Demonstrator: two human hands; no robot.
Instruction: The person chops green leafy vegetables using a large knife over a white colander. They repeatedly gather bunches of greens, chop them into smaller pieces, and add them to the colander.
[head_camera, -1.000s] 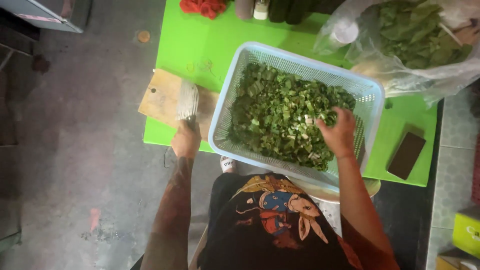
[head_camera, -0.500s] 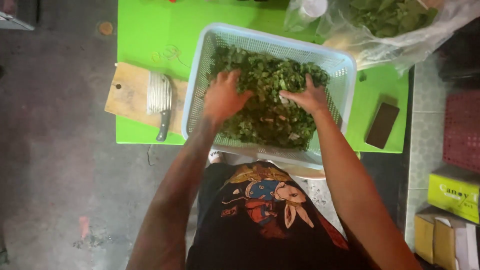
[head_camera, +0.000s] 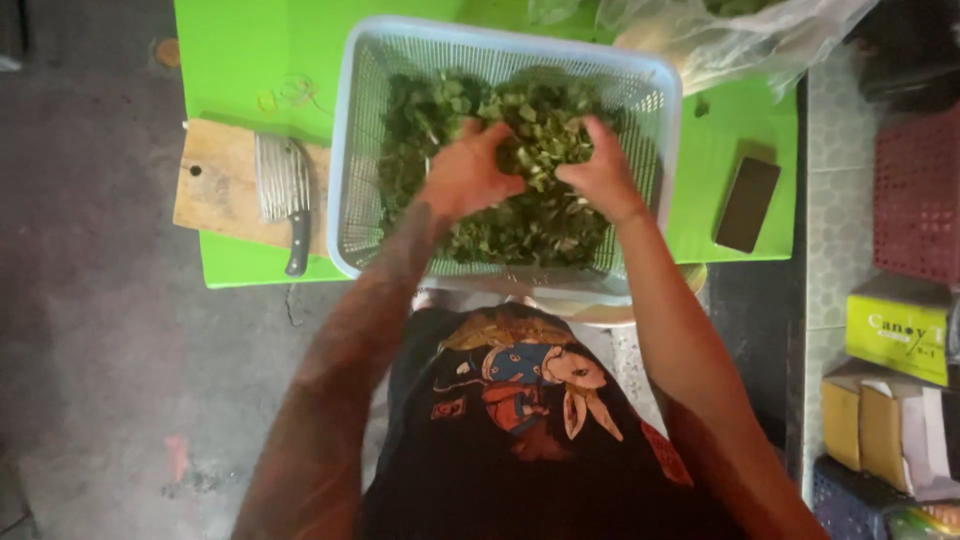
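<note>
A pale blue plastic basket (head_camera: 352, 150) stands on a bright green table (head_camera: 245, 60) and holds a heap of chopped green leaves (head_camera: 540, 215). Both my hands are inside it, close together over the middle of the heap. My left hand (head_camera: 465, 175) is cupped with its fingers dug into the greens. My right hand (head_camera: 600, 170) is curled around a clump of leaves opposite it. A cleaver (head_camera: 283, 190) lies flat on a wooden cutting board (head_camera: 215, 190) to the left of the basket, untouched.
A dark phone (head_camera: 748, 203) lies on the table right of the basket. A clear plastic bag (head_camera: 720, 40) with greens sits at the back right. Cardboard boxes (head_camera: 898, 325) and a red crate (head_camera: 920, 195) stand on the floor to the right.
My left hand left the cleaver on the board and went into the basket. Both hands have since drawn together and closed on the greens.
</note>
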